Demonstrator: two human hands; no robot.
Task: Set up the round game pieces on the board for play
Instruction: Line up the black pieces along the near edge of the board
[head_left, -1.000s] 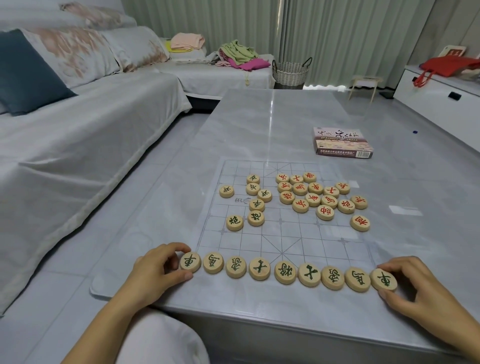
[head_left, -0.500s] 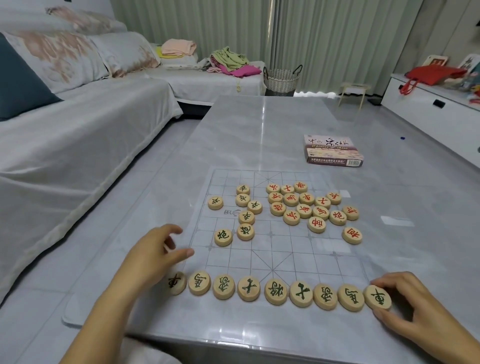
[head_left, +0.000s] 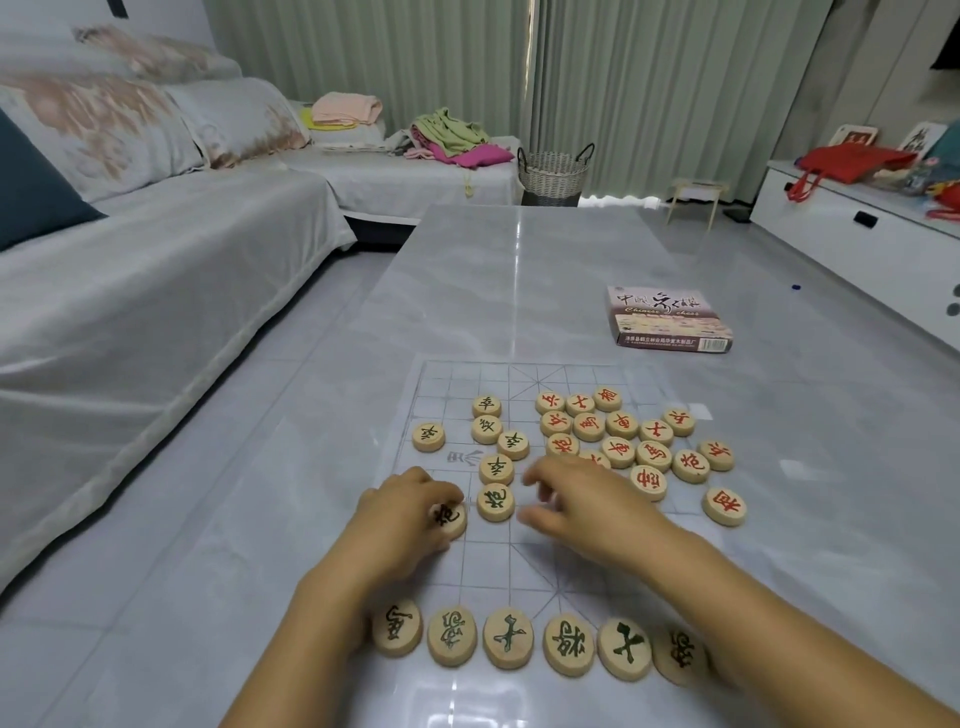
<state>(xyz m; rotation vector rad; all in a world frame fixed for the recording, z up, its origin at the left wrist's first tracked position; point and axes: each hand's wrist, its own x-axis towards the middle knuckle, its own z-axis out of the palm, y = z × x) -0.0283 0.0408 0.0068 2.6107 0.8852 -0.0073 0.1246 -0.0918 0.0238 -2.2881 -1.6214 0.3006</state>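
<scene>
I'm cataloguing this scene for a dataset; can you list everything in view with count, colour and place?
table: one, grey marble-look, centre.
xiangqi board: one, clear gridded sheet, table's near end.
red-lettered pieces: sixteen, pale wood, clustered far right on the board.
loose green-lettered pieces: six, pale wood, far left on the board.
near row: six green-lettered pieces showing, board's near edge; forearms cover its ends.
Chinese chess box: one, purplish, on the table beyond the board.
sofa: one, grey-covered, left.
wicker basket: one, pale, past the table.
cabinet: one, white, right.
left hand: grips one more green-lettered piece.
right hand: open, blurred, holding nothing.
</scene>
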